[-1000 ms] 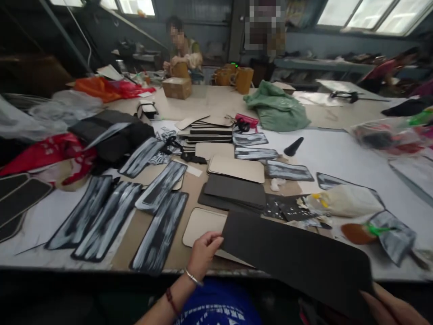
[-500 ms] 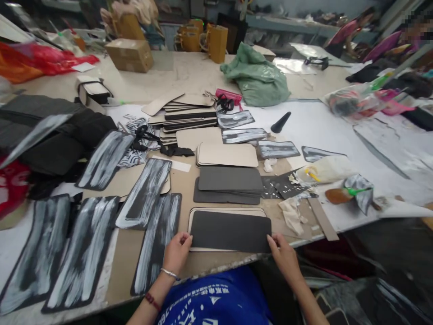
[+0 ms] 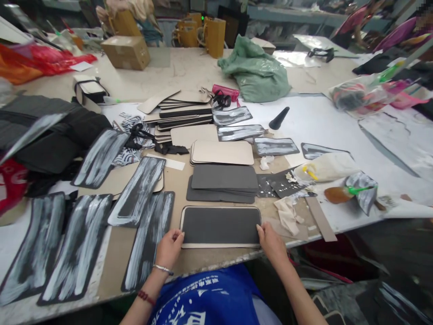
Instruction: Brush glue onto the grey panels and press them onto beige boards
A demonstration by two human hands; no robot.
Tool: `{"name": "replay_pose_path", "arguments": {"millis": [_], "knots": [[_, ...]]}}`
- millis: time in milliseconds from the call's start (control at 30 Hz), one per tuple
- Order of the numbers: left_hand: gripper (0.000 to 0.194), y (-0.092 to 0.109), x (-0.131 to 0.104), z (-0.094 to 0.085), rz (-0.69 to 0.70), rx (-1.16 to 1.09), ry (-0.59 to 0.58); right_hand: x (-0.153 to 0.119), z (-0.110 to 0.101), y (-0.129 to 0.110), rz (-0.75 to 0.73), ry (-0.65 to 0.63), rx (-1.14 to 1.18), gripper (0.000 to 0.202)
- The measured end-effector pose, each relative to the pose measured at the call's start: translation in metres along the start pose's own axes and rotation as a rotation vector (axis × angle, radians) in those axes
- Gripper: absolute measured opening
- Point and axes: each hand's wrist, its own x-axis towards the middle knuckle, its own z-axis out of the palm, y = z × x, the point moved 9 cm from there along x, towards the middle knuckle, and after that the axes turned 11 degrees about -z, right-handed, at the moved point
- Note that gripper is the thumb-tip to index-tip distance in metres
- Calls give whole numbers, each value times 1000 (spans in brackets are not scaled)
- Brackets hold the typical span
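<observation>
A dark grey rectangular panel lies flat over a cream panel of similar shape at the table's near edge, with the cream rim showing round it. My left hand pinches the dark panel's left edge. At its right edge, my right hand closes thumb and fingers on it. Just behind is a pile of dark grey panels, and beyond that a stack of cream panels. Dark panels streaked with white spread over the left side.
A bottle of brown liquid lies at the right near crumpled cloth. Farther back are a green bag, a black cone and a cardboard box. Black fabric is heaped at the left. Other people are at the far right.
The dark panel has shifted from a slightly tilted position into line over the cream one. Both hands moved with it and still hold its ends. The whole view has shifted slightly.
</observation>
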Motion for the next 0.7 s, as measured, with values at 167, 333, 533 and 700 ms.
{"name": "replay_pose_path", "arguments": {"millis": [167,333,533,700], "knots": [[18,1,0,1,-40,-7,-15,1,2,-2,-31,-13,-10,24],[15,-2,2,2,-60,-34,-23,2,6,1,-39,-5,-43,23],[14,-6,5,3,-84,-64,-29,7,9,0,-73,9,-100,25],[12,-11,4,5,-92,-85,-41,5,6,-1,-62,50,-97,23]]}}
